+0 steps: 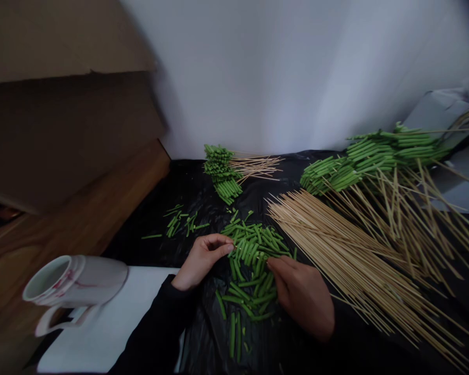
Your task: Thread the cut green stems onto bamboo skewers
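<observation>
Over a loose heap of cut green stalk pieces point(254, 297), both hands are at a short row of side-by-side green pieces point(248, 252) that looks threaded on a skewer. The thumb and forefinger of my left hand point(206, 256) are pinched at the row's left end. My right hand point(303, 291) is closed at the other end, its fingers curled around the skewer, which is mostly hidden. To the right lies a bundle of bare wooden skewers point(336, 250), close by my right hand.
Finished-looking skewers of green pieces are stacked at the back point(222, 169) and back right point(375, 156). Several stray pieces point(175, 224) lie left on the black plastic sheet point(140, 229). A white mug point(89, 278) stands at the left on a white surface point(136, 312); cardboard point(70, 130) rises behind.
</observation>
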Motion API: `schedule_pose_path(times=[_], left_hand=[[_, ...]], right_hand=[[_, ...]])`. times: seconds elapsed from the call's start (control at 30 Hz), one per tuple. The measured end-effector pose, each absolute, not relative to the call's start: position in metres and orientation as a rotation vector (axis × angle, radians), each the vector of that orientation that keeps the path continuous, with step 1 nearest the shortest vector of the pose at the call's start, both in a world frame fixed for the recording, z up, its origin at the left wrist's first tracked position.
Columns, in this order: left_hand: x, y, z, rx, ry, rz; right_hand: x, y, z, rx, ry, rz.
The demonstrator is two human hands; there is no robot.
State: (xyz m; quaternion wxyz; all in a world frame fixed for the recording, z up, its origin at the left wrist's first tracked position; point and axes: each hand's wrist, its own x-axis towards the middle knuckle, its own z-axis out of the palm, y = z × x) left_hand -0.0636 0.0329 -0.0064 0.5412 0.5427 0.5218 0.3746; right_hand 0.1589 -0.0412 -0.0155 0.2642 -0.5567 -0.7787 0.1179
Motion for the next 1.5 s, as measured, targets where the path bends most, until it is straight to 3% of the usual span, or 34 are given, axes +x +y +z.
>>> schedule_pose_path(times=[0.93, 1.13, 1.5], left_hand=[[-0.063, 0.034, -0.005, 1.373, 1.21, 0.805], [-0.061, 0.032, -0.002, 1.368, 1.118, 0.929], [-0.065, 0.03, 0.001, 1.38, 1.136, 0.751]], right_hand=[[0.16, -0.041, -0.019, -1.476, -2.113, 0.31], [0.163, -0.036, -0.015, -1.398, -2.098, 0.272], [0.161, -0.037, -0.023, -1.33, -2.142, 0.087]])
